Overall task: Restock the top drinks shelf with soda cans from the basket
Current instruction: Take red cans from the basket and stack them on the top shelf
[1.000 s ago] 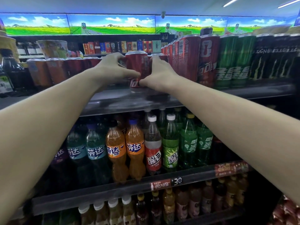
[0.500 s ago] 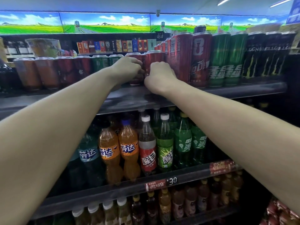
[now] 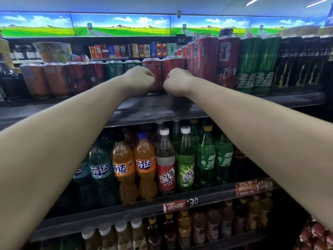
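Two red soda cans stand side by side on the top drinks shelf (image 3: 297, 98), the left red can (image 3: 154, 66) and the right red can (image 3: 175, 63). They stand in line with the row of short cans. My left hand (image 3: 139, 81) is a fist against the lower front of the left can. My right hand (image 3: 177, 82) is curled the same way against the right can. Only the backs of both hands show, and the fingertips are hidden. The basket is out of view.
Short orange, red and green cans (image 3: 115, 69) fill the shelf to the left. Tall red cans (image 3: 205, 58), green cans (image 3: 255, 62) and black cans (image 3: 292, 62) stand to the right. Soda bottles (image 3: 165, 159) fill the shelves below. The shelf's front strip lies bare under my wrists.
Both hands gripped the red cans near the shelf's front edge, then moved them back into the row. The fingers have curled into fists at the can fronts.
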Demonstrator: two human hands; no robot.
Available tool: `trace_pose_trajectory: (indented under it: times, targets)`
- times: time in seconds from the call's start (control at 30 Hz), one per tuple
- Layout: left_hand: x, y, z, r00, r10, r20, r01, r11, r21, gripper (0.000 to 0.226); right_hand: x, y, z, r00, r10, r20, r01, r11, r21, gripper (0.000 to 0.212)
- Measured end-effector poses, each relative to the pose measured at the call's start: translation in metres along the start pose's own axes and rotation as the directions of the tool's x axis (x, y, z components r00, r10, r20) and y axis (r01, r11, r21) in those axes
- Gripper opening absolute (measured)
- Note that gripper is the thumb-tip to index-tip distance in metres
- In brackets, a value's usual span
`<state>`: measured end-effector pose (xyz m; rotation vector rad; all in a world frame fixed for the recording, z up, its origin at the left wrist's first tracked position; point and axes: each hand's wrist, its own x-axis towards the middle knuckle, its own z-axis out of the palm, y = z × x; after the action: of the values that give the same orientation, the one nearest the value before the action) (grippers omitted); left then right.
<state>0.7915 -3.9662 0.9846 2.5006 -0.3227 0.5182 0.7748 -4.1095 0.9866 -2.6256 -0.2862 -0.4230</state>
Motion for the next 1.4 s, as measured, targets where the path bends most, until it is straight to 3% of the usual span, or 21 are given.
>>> trace_pose_trajectory:
  times: [0.1,0.17,0.23,0.33,0.47,0.57,0.73,0.8,0.9,1.0,1.1,1.23,1.4]
  targets:
    - [-0.009,-0.005,-0.008,0.991,0.043,-0.13,-0.031,0.995,0.092,0.032,-0.006,0.0,0.001,0.996,-0.042,-0.075,0.043,0.999,0.019,0.011]
    - [-0.022,-0.006,-0.011,0.963,0.097,-0.251,-0.073,0.992,0.104,0.027,-0.012,-0.001,0.004,0.977,-0.11,-0.183,0.118,0.993,0.032,0.023]
    - [-0.043,-0.007,-0.011,0.918,0.179,-0.354,-0.146,0.982,0.12,0.02,-0.022,-0.002,0.01,0.927,-0.193,-0.321,0.221,0.974,0.053,0.03]
    - [-0.084,-0.008,-0.002,0.829,0.33,-0.452,-0.266,0.943,0.201,0.014,-0.045,0.002,0.021,0.82,-0.291,-0.492,0.393,0.913,0.114,0.023]
    - [-0.141,-0.007,0.025,0.774,0.452,-0.443,-0.357,0.89,0.285,0.01,-0.088,0.018,0.051,0.711,-0.339,-0.616,0.548,0.816,0.183,0.016]
    - [-0.186,-0.017,0.06,0.839,0.418,-0.348,-0.34,0.903,0.264,0.01,-0.123,0.037,0.089,0.713,-0.348,-0.609,0.59,0.767,0.252,0.017]
    - [-0.264,-0.065,0.145,0.981,0.176,-0.084,-0.151,0.957,0.247,0.014,-0.184,0.079,0.182,0.88,-0.345,-0.326,0.461,0.787,0.41,0.021]
    - [-0.299,-0.085,0.182,1.0,0.023,0.008,-0.024,0.974,0.224,0.008,-0.213,0.1,0.223,0.942,-0.312,-0.124,0.333,0.822,0.463,0.021]
    - [-0.352,-0.115,0.232,0.975,-0.187,0.122,0.161,0.967,0.196,0.012,-0.26,0.127,0.278,0.949,-0.286,0.135,0.188,0.855,0.484,0.021]
    - [-0.401,-0.145,0.277,0.899,-0.368,0.236,0.327,0.924,0.197,0.027,-0.303,0.151,0.326,0.904,-0.214,0.371,0.034,0.899,0.438,0.023]
    - [-0.453,-0.176,0.321,0.768,-0.534,0.353,0.509,0.844,0.168,0.035,-0.342,0.173,0.377,0.82,-0.102,0.564,-0.149,0.912,0.382,0.023]
    - [-0.525,-0.231,0.393,0.633,-0.634,0.444,0.624,0.757,0.193,0.032,-0.394,0.209,0.473,0.703,0.013,0.711,-0.281,0.923,0.261,0.027]
    - [-0.622,-0.31,0.511,0.413,-0.722,0.555,0.724,0.63,0.281,0.046,-0.48,0.269,0.628,0.551,0.162,0.819,-0.433,0.894,0.114,0.028]
